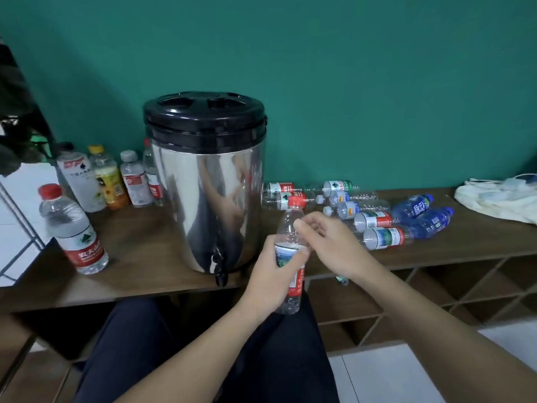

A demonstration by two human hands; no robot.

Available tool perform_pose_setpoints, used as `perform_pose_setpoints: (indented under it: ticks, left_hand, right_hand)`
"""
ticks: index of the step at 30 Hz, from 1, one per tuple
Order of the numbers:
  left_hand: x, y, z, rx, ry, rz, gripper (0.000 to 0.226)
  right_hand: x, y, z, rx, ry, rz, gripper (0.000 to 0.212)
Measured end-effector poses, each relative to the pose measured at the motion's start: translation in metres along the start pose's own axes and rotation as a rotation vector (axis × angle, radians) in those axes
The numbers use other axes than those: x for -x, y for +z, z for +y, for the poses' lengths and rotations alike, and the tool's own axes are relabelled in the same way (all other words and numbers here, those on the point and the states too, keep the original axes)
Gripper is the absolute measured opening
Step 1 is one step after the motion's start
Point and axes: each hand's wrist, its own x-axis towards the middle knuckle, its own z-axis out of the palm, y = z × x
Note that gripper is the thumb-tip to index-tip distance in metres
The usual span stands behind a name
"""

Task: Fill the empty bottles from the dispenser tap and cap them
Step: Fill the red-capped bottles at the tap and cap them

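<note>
My left hand (270, 282) grips a clear bottle (290, 228) round its label and holds it upright in front of the table edge, right of the tap. A red cap (297, 201) sits on its neck. My right hand (328, 242) is beside the bottle's shoulder, just below the cap, with fingers loosely curled and nothing in them. The steel dispenser (206, 199) with a black lid stands on the wooden table (139, 251); its black tap (219, 269) hangs over the front edge. I cannot tell how full the held bottle is.
Several capped bottles stand upright left of the dispenser, the nearest red-capped one (72, 228) close to the front. Several bottles lie on their sides to the right (374, 219), two of them blue (421, 213). A white cloth bag (499, 199) lies far right. Open shelf compartments (436, 292) sit below.
</note>
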Motion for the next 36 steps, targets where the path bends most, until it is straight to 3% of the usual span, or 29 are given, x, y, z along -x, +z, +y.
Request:
perform_pose_setpoints:
  ticks: [4, 11, 15, 21, 25, 31, 36]
  left_hand:
    - [0.025, -0.019, -0.002, -0.215, 0.073, -0.100, 0.046]
    - [0.062, -0.049, 0.012, -0.492, 0.152, -0.002, 0.056]
    - [0.072, -0.062, 0.010, -0.506, 0.166, -0.011, 0.056]
    - [0.076, -0.091, 0.007, -0.178, 0.118, -0.303, 0.044]
    - [0.076, -0.105, 0.002, -0.164, 0.074, -0.353, 0.042]
    - [0.076, -0.117, -0.023, -0.159, -0.057, -0.373, 0.053]
    - [0.073, -0.121, -0.059, -0.220, -0.110, -0.316, 0.056]
  right_hand:
    - [-0.007, -0.001, -0.027, 0.283, -0.054, 0.074, 0.077]
    - [0.000, 0.008, -0.077, 0.597, -0.009, 0.130, 0.097]
    - [0.003, 0.010, -0.081, 0.404, -0.048, 0.032, 0.080]
    - [0.023, 0.004, -0.077, 0.336, -0.353, -0.119, 0.061]
    - [0.031, 0.006, -0.069, 0.400, -0.365, -0.201, 0.049]
    - [0.036, 0.006, -0.059, 0.390, -0.393, -0.356, 0.014]
    - [0.031, 0.022, -0.039, 0.255, -0.361, -0.364, 0.026]
